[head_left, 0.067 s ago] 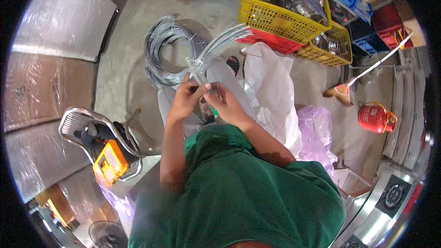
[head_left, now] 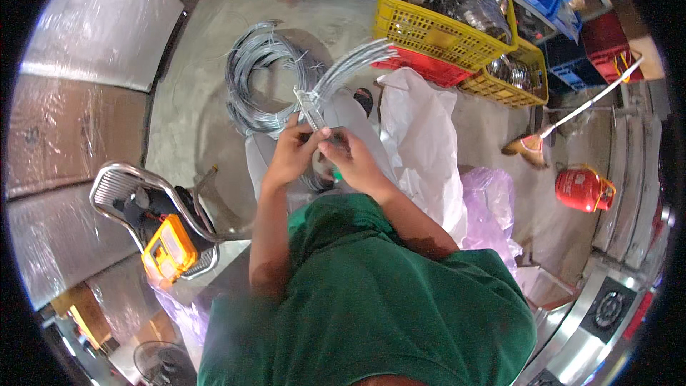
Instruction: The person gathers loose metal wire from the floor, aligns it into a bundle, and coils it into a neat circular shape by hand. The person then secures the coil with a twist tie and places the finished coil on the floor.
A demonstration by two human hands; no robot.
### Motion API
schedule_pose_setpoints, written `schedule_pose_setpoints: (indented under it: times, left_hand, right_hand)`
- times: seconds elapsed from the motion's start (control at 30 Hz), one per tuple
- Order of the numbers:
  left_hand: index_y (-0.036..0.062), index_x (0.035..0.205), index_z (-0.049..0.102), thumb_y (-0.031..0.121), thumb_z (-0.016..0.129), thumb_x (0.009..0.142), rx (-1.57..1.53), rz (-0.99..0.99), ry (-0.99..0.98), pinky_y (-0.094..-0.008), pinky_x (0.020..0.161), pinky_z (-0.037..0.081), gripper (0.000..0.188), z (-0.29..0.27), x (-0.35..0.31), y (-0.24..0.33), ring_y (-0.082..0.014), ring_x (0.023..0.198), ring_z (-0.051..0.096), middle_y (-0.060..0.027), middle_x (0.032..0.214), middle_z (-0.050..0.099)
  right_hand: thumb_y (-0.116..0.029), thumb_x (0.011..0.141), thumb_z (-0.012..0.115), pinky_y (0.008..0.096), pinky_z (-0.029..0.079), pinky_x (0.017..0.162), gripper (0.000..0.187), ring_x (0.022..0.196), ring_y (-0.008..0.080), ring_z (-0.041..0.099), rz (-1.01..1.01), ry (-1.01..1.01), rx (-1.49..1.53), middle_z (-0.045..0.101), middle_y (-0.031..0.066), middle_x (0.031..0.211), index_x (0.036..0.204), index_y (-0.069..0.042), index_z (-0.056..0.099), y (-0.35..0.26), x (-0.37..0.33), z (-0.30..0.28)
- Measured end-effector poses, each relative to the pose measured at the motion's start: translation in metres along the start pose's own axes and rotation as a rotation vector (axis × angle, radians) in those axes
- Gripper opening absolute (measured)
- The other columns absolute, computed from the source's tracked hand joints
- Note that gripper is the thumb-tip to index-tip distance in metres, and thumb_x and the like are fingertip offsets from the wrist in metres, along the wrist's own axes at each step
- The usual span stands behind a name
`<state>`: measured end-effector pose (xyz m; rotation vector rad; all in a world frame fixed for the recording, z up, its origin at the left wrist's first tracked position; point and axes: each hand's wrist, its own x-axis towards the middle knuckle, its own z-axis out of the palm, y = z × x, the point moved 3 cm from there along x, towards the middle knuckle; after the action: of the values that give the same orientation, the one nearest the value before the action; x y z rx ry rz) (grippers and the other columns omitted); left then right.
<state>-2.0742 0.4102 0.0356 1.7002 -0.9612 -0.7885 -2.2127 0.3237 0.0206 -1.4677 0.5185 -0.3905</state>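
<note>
My left hand and my right hand meet in front of my lap, both with fingers closed. Between their fingertips they pinch the lower end of a narrow, silvery ribbed strip; its exact kind is unclear. Just beyond its upper end, a curved bundle of grey wires fans to the right. A large coil of grey wire lies on the floor past my left hand. Below my right fingers shows a small green piece, partly hidden. Dark coiled wire sits under the hands.
Yellow crates of metal coils stand ahead right above a red crate. White sheeting and purple plastic lie to the right, before a broom and red canister. At left, a metal chair holds a yellow-orange case.
The ribbed strip has turned slightly and looks narrower. My hands stay almost in place, both still pinching it.
</note>
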Motion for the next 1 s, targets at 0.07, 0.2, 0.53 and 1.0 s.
schedule_pose_setpoints:
  times: [0.07, 0.2, 0.53, 1.0]
  left_hand:
    - [-0.0011, 0.082, 0.069, 0.023, 0.068, 0.094, -0.089, -0.04, 0.052, -0.0327, 0.086, 0.043, 0.027, 0.0, -0.002, -0.005, -0.0192, 0.099, 0.052, -0.0107, 0.106, 0.053]
    - [0.0007, 0.099, 0.062, 0.017, 0.067, 0.093, -0.174, 0.108, -0.048, -0.0321, 0.091, 0.041, 0.018, -0.014, -0.008, -0.015, -0.0193, 0.11, 0.051, -0.0138, 0.123, 0.045]
    - [-0.0032, 0.108, 0.065, 0.037, 0.077, 0.084, 0.098, -0.127, 0.141, -0.0337, 0.07, 0.05, 0.048, -0.004, 0.002, -0.016, -0.0145, 0.07, 0.06, -0.0128, 0.071, 0.062]
    - [-0.0071, 0.081, 0.069, 0.058, 0.072, 0.078, 0.223, -0.335, 0.357, -0.0496, 0.072, 0.055, 0.065, -0.011, 0.006, -0.03, -0.0448, 0.074, 0.068, -0.0291, 0.072, 0.065]
  right_hand:
    - [-0.034, 0.099, 0.06, 0.0254, 0.046, 0.057, 0.042, 0.064, 0.0087, 0.056, 0.304, -0.144, 0.156, 0.06, 0.0014, 0.079, 0.124, -0.001, 0.056, 0.0, -0.005, -0.007]
    - [-0.03, 0.1, 0.059, 0.0266, 0.045, 0.054, 0.037, 0.06, 0.0079, 0.054, 0.245, -0.089, 0.042, 0.059, 0.0024, 0.076, 0.127, -0.004, 0.056, -0.003, -0.014, -0.042]
    - [-0.024, 0.096, 0.06, 0.0436, 0.055, 0.064, 0.05, 0.073, 0.0327, 0.065, -0.34, -0.26, -1.115, 0.062, 0.0148, 0.091, 0.144, -0.022, 0.047, -0.074, 0.007, -0.083]
    - [-0.022, 0.091, 0.062, 0.0407, 0.054, 0.058, 0.058, 0.063, 0.0283, 0.062, -0.472, -0.644, -1.702, 0.054, 0.007, 0.084, 0.144, -0.041, 0.046, -0.114, 0.072, -0.058]
